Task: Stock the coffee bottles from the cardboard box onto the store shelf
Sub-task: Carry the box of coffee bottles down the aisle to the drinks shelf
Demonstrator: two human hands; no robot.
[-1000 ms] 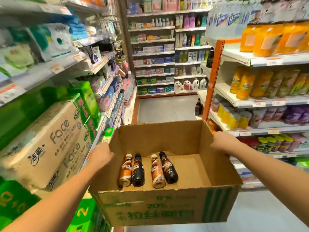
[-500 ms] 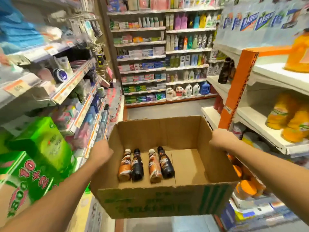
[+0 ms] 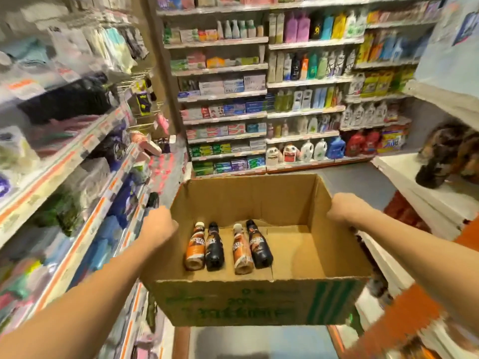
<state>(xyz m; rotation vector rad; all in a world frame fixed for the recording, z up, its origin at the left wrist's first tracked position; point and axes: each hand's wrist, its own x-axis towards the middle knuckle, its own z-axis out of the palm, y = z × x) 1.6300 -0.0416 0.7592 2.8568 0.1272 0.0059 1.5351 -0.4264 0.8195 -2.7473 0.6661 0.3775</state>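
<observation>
While both hands are taken up carrying the cardboard box [image 3: 259,301] down the aisle, no bottle can be picked out of it. The left hand [image 3: 158,228] is curled over the box's left wall at about nine o'clock, and the right hand [image 3: 343,209] is wrapped over the right wall at about three o'clock; each grip is clamped on cardboard, fingers folded out of sight.

Four coffee bottles [image 3: 229,248] lie flat on the box floor, side by side, packed toward the left half. Their long axes run roughly from six to twelve o'clock, caps pointing away from the person, bases toward the near wall. The leftmost bottle lies just beside the left hand, at about four o'clock from it, while the right hand is well apart across bare cardboard.

Judging by that, the left hand is nearer, but the box probably needs resting first. A white store shelf [image 3: 435,193] with dark blurred bottles [image 3: 445,156] sits at two o'clock.
</observation>
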